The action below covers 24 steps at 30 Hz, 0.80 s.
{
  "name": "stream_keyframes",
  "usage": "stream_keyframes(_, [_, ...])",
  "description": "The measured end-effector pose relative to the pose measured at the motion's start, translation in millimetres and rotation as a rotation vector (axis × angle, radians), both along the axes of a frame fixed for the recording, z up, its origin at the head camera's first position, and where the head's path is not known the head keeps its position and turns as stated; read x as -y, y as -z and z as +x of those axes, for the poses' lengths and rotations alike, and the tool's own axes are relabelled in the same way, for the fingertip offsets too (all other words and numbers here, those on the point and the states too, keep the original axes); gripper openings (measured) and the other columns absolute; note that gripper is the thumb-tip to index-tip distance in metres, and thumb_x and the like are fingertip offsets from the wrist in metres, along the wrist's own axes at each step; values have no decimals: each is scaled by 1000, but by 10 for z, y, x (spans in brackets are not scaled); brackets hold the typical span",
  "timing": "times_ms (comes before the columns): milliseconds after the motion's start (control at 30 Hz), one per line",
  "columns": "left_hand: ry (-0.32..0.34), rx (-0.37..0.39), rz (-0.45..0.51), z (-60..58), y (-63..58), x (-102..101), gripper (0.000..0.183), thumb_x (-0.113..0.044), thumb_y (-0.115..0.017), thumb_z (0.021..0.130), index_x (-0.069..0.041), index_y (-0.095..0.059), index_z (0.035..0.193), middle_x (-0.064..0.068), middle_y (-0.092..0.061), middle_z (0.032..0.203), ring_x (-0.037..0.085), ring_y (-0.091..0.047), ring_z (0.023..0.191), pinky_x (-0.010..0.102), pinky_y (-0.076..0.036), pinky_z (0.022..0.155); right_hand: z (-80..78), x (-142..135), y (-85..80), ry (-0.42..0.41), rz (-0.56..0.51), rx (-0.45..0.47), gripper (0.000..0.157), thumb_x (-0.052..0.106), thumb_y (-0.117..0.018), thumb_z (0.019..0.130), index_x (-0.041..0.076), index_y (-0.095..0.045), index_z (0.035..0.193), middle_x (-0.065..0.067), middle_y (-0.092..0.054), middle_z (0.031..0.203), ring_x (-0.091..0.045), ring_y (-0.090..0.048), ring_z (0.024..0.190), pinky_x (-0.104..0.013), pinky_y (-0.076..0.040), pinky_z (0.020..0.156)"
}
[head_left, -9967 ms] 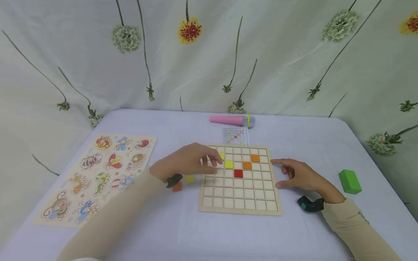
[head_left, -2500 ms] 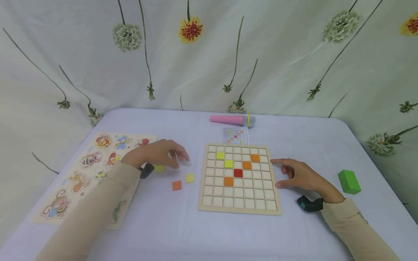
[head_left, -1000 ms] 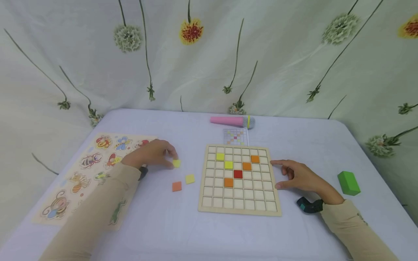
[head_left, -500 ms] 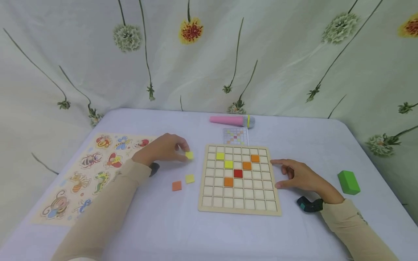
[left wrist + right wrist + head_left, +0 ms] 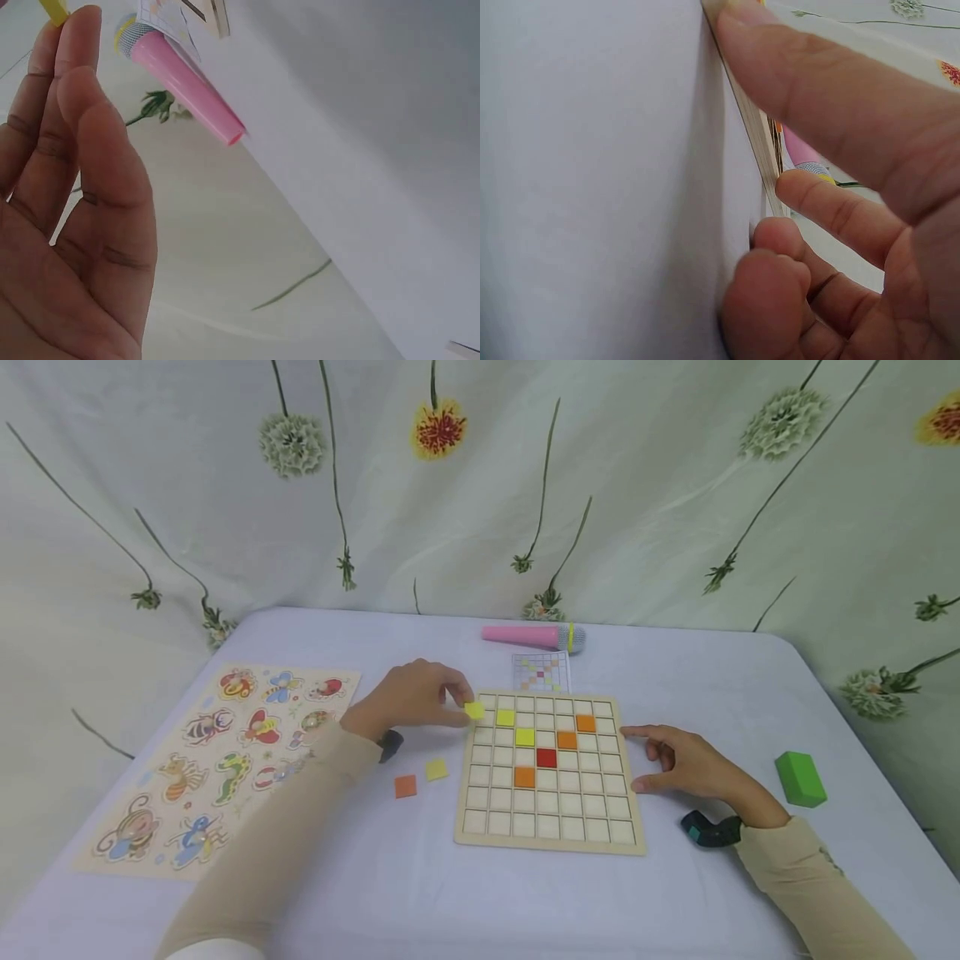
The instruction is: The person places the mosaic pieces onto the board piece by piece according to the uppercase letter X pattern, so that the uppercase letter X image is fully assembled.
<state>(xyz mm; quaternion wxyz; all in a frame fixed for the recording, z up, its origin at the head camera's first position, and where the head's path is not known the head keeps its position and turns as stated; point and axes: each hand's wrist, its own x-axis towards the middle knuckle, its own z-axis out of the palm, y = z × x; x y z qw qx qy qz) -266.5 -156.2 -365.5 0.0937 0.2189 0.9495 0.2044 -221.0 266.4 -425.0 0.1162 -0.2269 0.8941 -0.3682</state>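
Observation:
My left hand (image 5: 420, 695) pinches a small yellow square tile (image 5: 474, 710) between thumb and fingertips, over the upper left edge of the wooden grid board (image 5: 551, 843). In the left wrist view the same yellow tile (image 5: 54, 10) shows only at the top edge. On the board sit two yellow tiles, a red tile (image 5: 547, 758) in the middle, and several orange tiles (image 5: 524, 777). My right hand (image 5: 686, 762) rests on the table, index fingertip and thumb touching the board's right edge (image 5: 757, 142). Another yellow tile (image 5: 436, 769) and an orange tile (image 5: 405, 786) lie left of the board.
A small pattern card (image 5: 542, 672) lies behind the board, and a pink toy microphone (image 5: 532, 637) behind that. The insect puzzle board (image 5: 168, 760) is at left, partly under my left sleeve. A green block (image 5: 801, 779) stands at right.
My left hand has picked up a yellow tile left of the board and carried it right to the board's edge. An orange tile has been added below the red one. The right hand stays put.

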Motion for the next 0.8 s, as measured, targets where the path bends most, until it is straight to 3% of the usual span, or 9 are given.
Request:
stream_keyframes(167, [22,-5,6,35,7,-154,27,-37,-87,89,-23,-81,111,-11,-75,101,19,-62,87,36,-50,78,-3,7,-4,-3,1,2,76,14,-96,82,-8,-60,145,-2,-51,95,-12,-45,75,-27,-39,66])
stream_keyframes(467, [195,-45,10,156,39,-447,22,-35,-88,89,-23,-78,104,-13,-75,96,11,-61,79,30,-49,72,-2,7,-16,1,-3,3,75,14,-95,82,-8,-60,145,-2,-52,95,-12,-45,75,-26,-39,66])
stream_keyframes(800, [297,-101,-9,246,95,-717,20,-36,-88,90,-24,-78,103,-16,-73,91,6,-58,77,25,-46,68,-10,16,-26,-7,-11,6,75,14,-95,83,-8,-60,145,-2,-52,95,-11,-45,75,-26,-39,67])
